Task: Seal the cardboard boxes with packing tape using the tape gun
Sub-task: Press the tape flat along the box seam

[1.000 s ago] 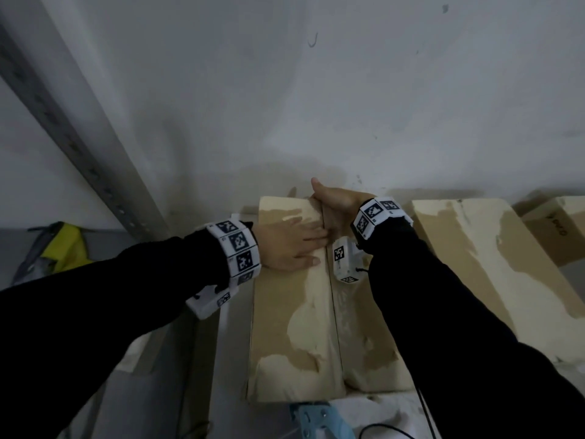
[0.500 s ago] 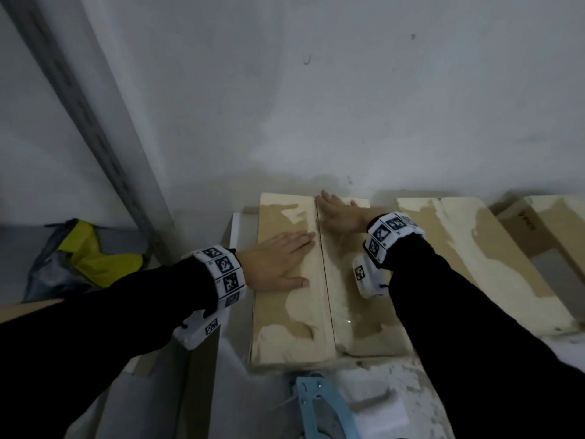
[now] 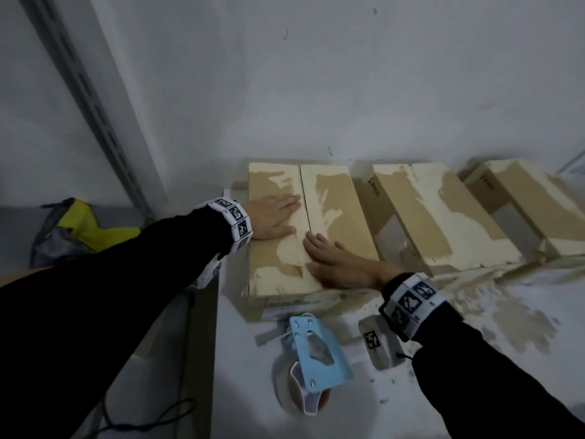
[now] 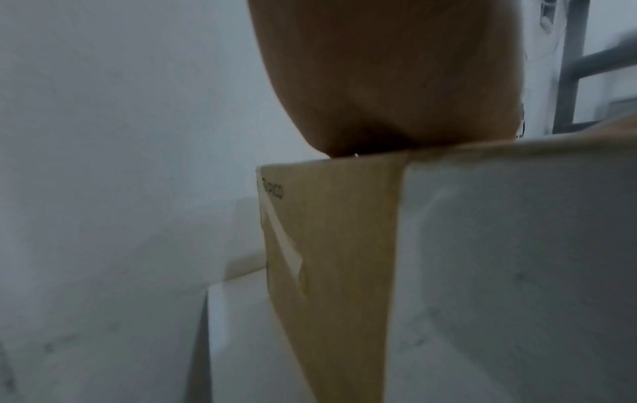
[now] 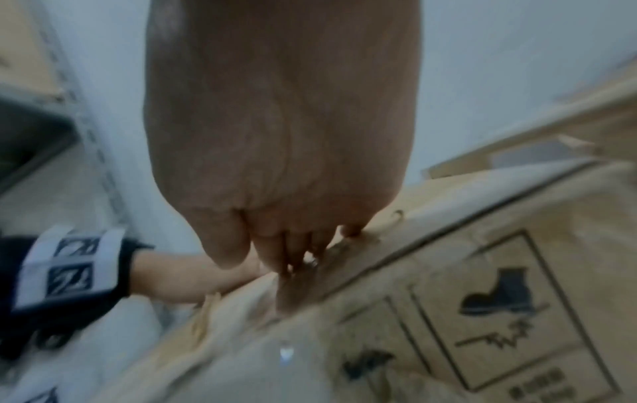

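Observation:
A closed cardboard box with torn, patchy paper on its two top flaps stands against the wall. My left hand lies flat on the left flap, fingers straight. Flat over the centre seam near the box's front edge rests my right hand, fingers spread. A light blue tape gun with its tape roll lies on the white table just in front of the box, untouched. In the left wrist view my left hand sits on the box's top edge. My right hand presses the box top.
Two more cardboard boxes stand in a row to the right along the wall. A grey slotted upright rises at the left. A yellow and grey bag lies at far left. The table is covered in torn paper scraps.
My right hand has slid along the seam from the box's far end towards its front edge. The left hand stays on the left flap. The view has tilted down, showing the tape gun.

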